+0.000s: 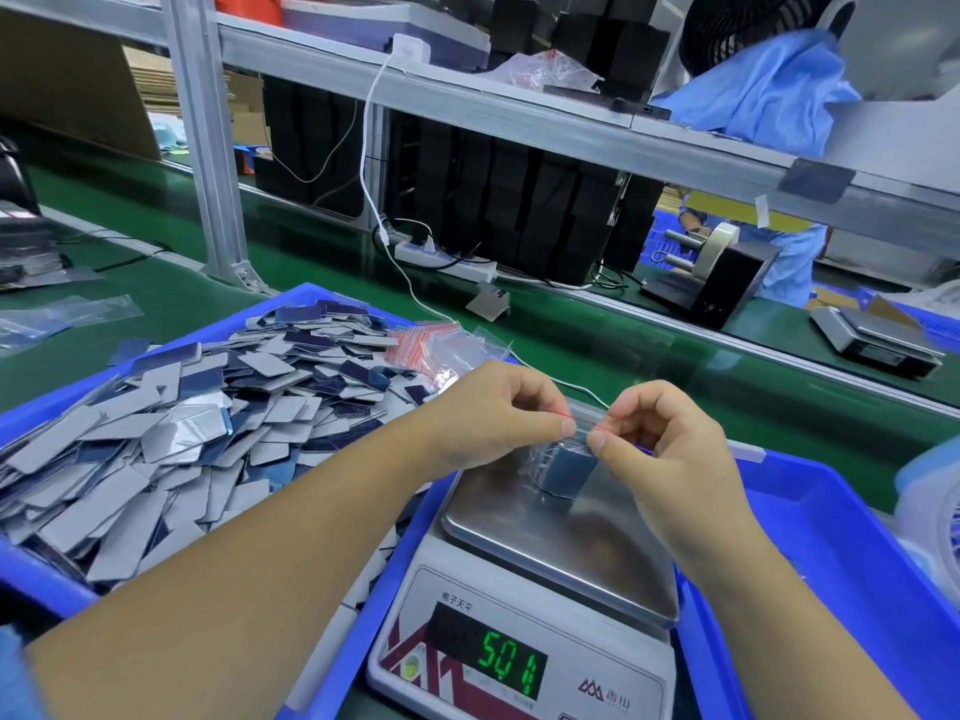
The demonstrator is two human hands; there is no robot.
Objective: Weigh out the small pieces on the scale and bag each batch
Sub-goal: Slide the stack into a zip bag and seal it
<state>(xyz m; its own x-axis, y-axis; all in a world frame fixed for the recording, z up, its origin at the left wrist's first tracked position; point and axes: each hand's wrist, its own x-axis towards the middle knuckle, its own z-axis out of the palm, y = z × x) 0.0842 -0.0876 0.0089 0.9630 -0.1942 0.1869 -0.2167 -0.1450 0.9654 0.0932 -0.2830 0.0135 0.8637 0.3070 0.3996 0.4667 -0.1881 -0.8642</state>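
Note:
A small clear zip bag [563, 472] with a red seal line holds a stack of dark blue pieces and rests on the steel pan of the scale [524, 532]. My left hand [498, 407] pinches the bag's top edge on its left side. My right hand [660, 433] pinches the same edge on its right side. The scale's green display [511, 662] shows lit digits. A big heap of grey and blue small pieces [171, 423] fills the blue tray [31, 407] to the left.
A pile of empty red-striped zip bags [431, 345] lies behind the heap. Another blue tray [841, 553] sits at the right beside the scale. A white cable [410, 288] runs across the green belt [649, 366]. A second scale [878, 335] and a tape dispenser [722, 272] stand farther back.

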